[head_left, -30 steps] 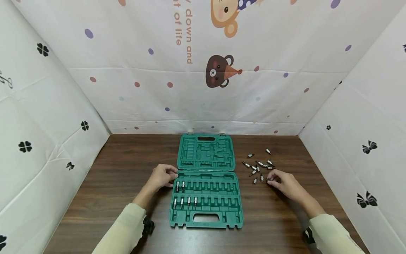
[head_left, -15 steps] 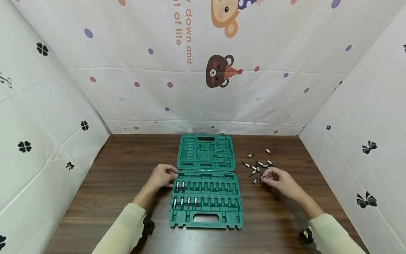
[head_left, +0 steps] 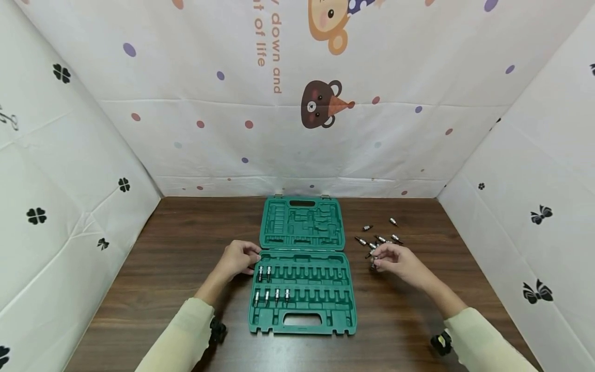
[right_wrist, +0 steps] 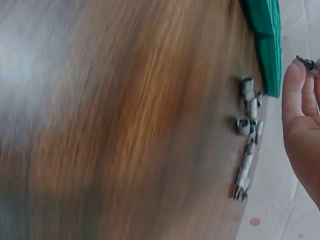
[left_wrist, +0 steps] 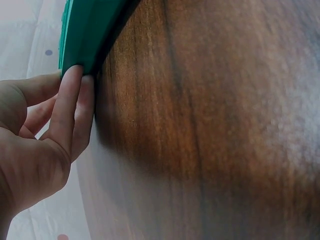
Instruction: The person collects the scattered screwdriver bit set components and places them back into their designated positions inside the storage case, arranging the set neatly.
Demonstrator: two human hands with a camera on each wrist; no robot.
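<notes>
A green plastic socket case (head_left: 304, 305) lies unfolded on the wooden table, with several bit sockets (head_left: 277, 295) in the left slots of its two rows. My left hand (head_left: 238, 257) grips the case's left edge near the hinge; the left wrist view shows its fingertips (left_wrist: 72, 75) against the green side wall. To the right of the case, my right hand (head_left: 395, 262) pinches a small bit socket (right_wrist: 306, 63), its dark tip sticking out past the fingers. Loose bit sockets (head_left: 361, 241) lie close by, some partly covered by this hand.
The case's lid (head_left: 302, 225) lies flat toward the back wall, its moulded recesses facing up. Two more loose bit sockets, one of them a farther bit socket (head_left: 393, 221), rest behind the pile. Printed white cloth (head_left: 223, 144) encloses the table's back and sides.
My right hand has moved left across the loose bit sockets, toward the case, with a bit socket between its fingertips. The left hand has stayed on the case edge.
</notes>
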